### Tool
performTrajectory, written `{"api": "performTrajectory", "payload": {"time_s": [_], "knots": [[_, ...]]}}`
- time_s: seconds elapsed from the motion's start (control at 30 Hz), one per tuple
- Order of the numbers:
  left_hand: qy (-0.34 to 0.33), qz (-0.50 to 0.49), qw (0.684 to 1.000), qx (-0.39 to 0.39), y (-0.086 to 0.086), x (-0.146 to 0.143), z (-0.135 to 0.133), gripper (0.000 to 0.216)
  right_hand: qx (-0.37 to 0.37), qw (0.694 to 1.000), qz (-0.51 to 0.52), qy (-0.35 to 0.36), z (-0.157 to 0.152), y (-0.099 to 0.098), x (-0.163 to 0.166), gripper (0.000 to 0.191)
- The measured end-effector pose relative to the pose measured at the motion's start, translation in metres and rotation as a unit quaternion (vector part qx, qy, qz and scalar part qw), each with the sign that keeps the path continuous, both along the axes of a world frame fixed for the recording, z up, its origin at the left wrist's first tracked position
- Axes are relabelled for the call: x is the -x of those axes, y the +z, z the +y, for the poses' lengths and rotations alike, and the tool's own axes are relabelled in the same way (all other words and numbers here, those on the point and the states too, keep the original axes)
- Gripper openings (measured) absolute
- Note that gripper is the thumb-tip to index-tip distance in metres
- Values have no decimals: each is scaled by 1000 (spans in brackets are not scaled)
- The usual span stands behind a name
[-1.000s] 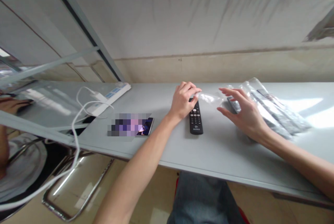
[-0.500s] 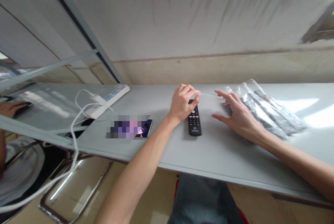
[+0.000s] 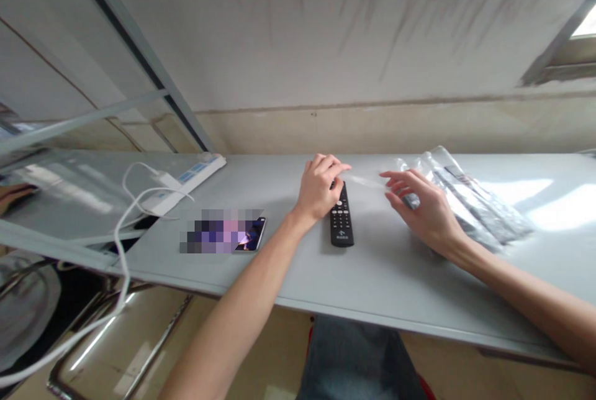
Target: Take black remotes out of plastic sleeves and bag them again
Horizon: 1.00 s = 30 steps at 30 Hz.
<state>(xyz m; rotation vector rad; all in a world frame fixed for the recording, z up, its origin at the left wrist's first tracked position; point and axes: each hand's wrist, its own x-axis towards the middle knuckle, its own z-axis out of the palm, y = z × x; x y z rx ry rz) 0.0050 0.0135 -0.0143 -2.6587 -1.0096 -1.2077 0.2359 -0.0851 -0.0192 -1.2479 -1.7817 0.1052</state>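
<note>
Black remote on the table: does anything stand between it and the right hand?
Only a blurred clear plastic strip shows between right hand and remote; the left hand partly hides its far end.

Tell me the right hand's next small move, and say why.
Probably pinch the right end of the clear plastic with the right hand. That end lies close to this hand, the plastic spans the gap between the hands, and the left hand is at the far end of the black remote. Blur hides whether either hand grips the plastic.
</note>
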Motion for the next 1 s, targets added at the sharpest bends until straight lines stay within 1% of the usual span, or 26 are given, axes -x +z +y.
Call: {"api": "performTrajectory", "payload": {"time_s": [0.13, 0.33, 0.47, 0.57, 0.7, 0.77, 0.9, 1.0], "knots": [[0, -5, 1000, 4, 0, -1, 0, 33, -5, 1000, -1, -14, 0, 1, -1, 34], [16, 19, 1000, -4, 2, 0, 0, 30, -24, 999, 16, -16, -1, 4, 0, 23], [21, 42, 999, -12, 0, 2, 4, 38, -48, 999, 15, -5, -3, 7, 2, 17], [40, 42, 998, -37, -2, 6, 8, 45, -77, 997, 10, 1, -6, 10, 4, 15], [81, -10, 993, -88, 0, 13, 12, 43, -125, 992, 4, 1, -12, 14, 9, 19], [103, -15, 992, -74, 2, 16, 12, 38, -142, 990, -2, 7, -13, 15, 10, 20], [169, 40, 985, 6, 8, 15, 7, 35, -159, 987, -10, 28, -15, 16, 10, 21], [176, 42, 983, 38, 7, 14, 8, 35, -150, 988, -14, 28, -15, 14, 8, 21]]}}
